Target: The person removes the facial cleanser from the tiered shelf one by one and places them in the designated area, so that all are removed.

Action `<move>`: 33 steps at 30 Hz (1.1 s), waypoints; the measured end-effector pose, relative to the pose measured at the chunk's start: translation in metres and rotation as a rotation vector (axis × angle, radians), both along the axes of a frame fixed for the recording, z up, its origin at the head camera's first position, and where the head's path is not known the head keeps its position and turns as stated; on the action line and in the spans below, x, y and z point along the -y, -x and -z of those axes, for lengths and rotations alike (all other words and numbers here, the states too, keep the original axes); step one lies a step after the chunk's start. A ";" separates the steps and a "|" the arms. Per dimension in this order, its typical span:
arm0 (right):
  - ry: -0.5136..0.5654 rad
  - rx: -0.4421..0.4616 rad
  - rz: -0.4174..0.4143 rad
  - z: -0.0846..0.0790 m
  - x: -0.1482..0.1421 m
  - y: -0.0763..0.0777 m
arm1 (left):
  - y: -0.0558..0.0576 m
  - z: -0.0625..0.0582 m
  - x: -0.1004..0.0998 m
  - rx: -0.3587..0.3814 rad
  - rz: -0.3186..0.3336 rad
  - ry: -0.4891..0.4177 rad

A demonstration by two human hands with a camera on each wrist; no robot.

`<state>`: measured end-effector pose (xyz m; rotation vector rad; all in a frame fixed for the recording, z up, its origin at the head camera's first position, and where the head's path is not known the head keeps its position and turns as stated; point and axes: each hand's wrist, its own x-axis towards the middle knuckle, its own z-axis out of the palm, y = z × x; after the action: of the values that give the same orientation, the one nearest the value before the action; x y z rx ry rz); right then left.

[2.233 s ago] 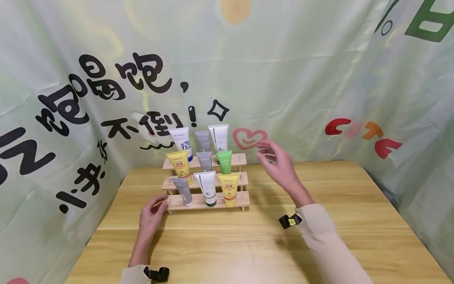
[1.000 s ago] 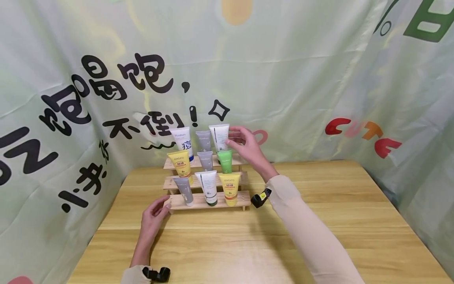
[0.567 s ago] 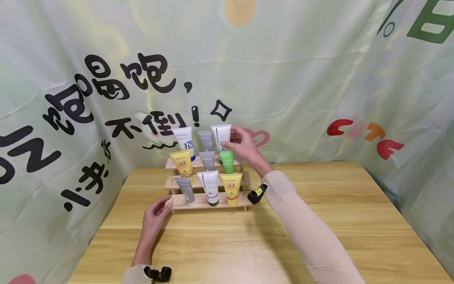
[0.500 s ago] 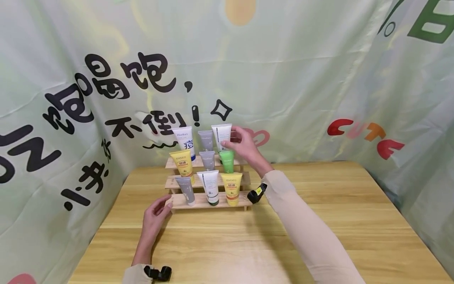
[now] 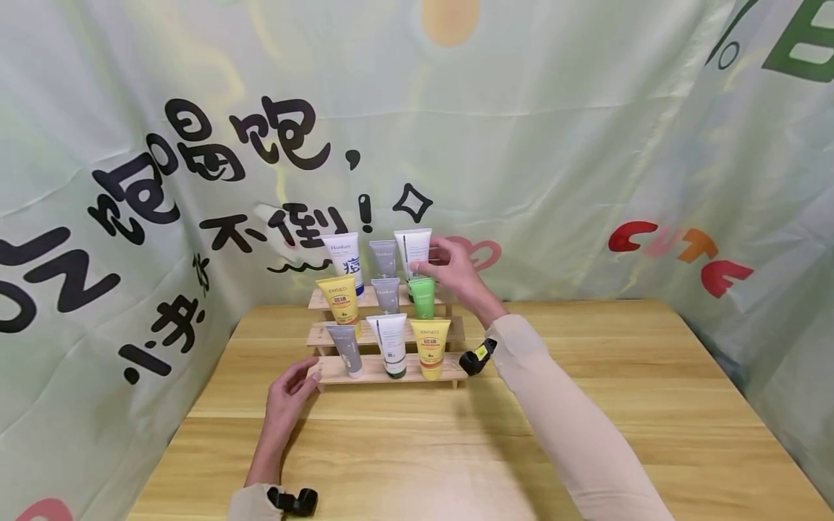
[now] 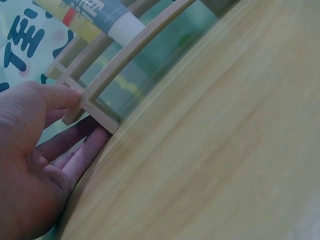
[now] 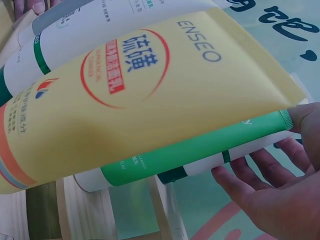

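A three-step wooden display rack (image 5: 339, 370) bears rows of squeeze tubes. My left hand (image 5: 287, 398) holds the left end of its lowest step; in the left wrist view the thumb lies on the step's end (image 6: 75, 111) with other fingers under it. At the top step's right end, my right hand (image 5: 459, 271) grips an upright white tube (image 5: 412, 246), thumb in front. In the right wrist view, fingertips reach that white tube (image 7: 205, 166) behind a green tube (image 7: 200, 155), and a large yellow tube (image 7: 130, 100) covers much of the view.
Below the gripped tube stand the green tube (image 5: 423, 297) and a yellow tube (image 5: 430, 344). Grey tubes (image 5: 348, 351) and white ones share the steps closely. A printed cloth (image 5: 534, 159) hangs behind the wooden table (image 5: 586, 405).
My right hand has moved left from beside the rack to the top-right white tube and taken hold of it. The left hand stays at the rack's end; the head view shifts slightly.
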<state>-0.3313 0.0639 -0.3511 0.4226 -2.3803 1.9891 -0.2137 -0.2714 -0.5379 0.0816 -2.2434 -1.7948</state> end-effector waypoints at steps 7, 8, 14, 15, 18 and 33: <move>0.005 -0.014 0.029 0.001 -0.005 0.000 | 0.000 0.001 0.001 0.029 0.010 -0.004; 0.014 -0.016 0.032 0.000 -0.006 0.000 | 0.000 0.001 0.001 0.028 0.011 -0.006; 0.057 -0.032 0.051 -0.005 -0.015 -0.006 | 0.000 0.003 0.002 0.036 0.004 -0.007; 0.054 -0.044 0.055 -0.006 -0.017 -0.007 | 0.000 0.002 0.002 0.039 0.002 -0.008; 0.048 -0.083 0.067 -0.009 -0.024 -0.009 | 0.001 0.002 0.002 0.042 0.000 -0.008; -0.027 -0.307 0.003 0.004 -0.049 -0.021 | 0.000 -0.002 0.000 0.019 0.010 -0.029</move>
<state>-0.3102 0.1127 -0.3550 0.6706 -2.2171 1.7440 -0.2137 -0.2709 -0.5354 0.0933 -2.2351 -1.8397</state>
